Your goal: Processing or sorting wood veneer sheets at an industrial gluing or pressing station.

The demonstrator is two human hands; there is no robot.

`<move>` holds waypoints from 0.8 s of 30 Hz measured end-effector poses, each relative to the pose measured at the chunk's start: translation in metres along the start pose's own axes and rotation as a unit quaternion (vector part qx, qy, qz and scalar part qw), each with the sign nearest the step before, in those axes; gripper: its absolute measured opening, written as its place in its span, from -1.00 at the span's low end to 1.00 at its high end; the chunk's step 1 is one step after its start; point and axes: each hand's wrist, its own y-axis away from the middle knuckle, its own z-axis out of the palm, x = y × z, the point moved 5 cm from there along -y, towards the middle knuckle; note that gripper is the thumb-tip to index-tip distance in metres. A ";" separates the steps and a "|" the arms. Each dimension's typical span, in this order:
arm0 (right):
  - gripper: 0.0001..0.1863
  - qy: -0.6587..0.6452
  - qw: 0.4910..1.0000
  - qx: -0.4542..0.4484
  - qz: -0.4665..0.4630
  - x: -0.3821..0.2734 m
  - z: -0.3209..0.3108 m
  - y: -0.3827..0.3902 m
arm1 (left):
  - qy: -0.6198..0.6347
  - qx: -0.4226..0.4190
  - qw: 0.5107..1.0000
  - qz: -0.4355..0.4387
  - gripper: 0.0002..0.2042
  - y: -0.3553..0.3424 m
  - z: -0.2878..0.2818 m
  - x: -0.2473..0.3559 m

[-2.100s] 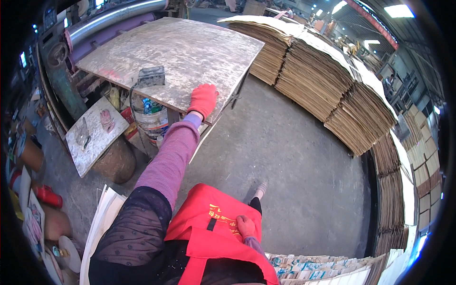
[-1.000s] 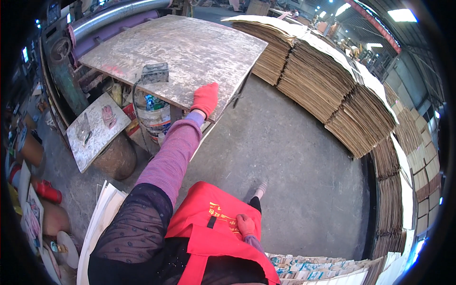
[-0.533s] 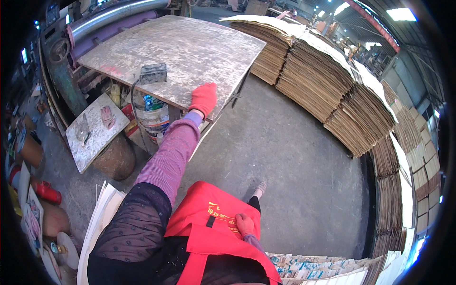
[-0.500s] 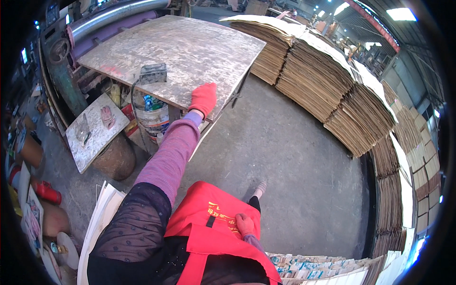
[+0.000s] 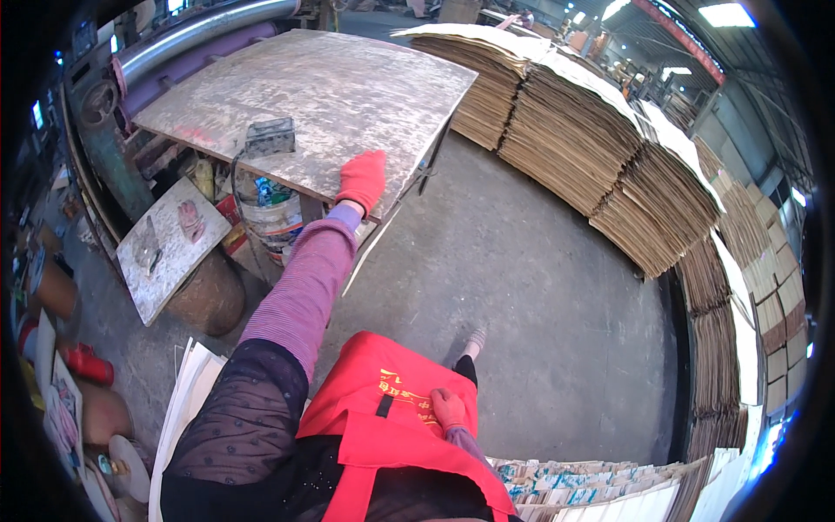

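My left hand (image 5: 362,181), in a red glove, is closed at the near right edge of a worn board tabletop (image 5: 287,83), its fingertips hidden. A dark block-shaped object (image 5: 271,137) with a hose sits left of it. My right hand (image 5: 448,407), also reddish, lies curled against the red apron (image 5: 365,365) at my front; what its fingers hold is hidden. Below the tabletop are a grimy bucket (image 5: 270,222) and a small board (image 5: 170,283) on a brown drum, carrying a tool (image 5: 150,252) and a pink glove (image 5: 191,222).
Tall stacks of veneer sheets (image 5: 565,130) run along the right, curving toward me. A roller machine (image 5: 191,43) stands behind the tabletop. Drums and a red container (image 5: 87,365) crowd the left. Veneer pieces (image 5: 591,487) lie at lower right. Concrete floor (image 5: 539,322) lies between.
The whole view has shifted slightly, carrying the tabletop and my left hand a little leftward in the picture. Both hands keep about the same pose and place against their surroundings.
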 end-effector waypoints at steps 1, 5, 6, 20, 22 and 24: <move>-0.59 -0.001 1.000 -0.001 0.002 0.001 0.001 -0.001 | 0.002 0.003 1.000 0.001 -0.89 0.000 0.001 0.000; -0.60 -0.007 1.000 0.001 0.004 0.003 0.002 -0.001 | 0.015 0.008 1.000 0.007 -0.90 0.000 -0.002 0.002; -0.60 -0.004 1.000 0.002 0.006 0.004 0.002 -0.001 | 0.015 0.008 1.000 0.007 -0.90 0.000 -0.004 0.004; -0.61 -0.035 0.999 0.008 0.006 0.015 0.009 -0.004 | 0.033 -0.001 0.999 -0.008 -0.76 0.002 -0.016 0.010; -0.61 -0.035 0.999 0.009 0.012 0.017 0.010 -0.004 | 0.033 -0.004 0.999 -0.006 -0.77 0.002 -0.017 0.010; -0.60 -0.032 0.999 0.007 0.015 0.013 0.008 -0.003 | 0.034 -0.007 0.999 -0.005 -0.78 0.002 -0.017 0.009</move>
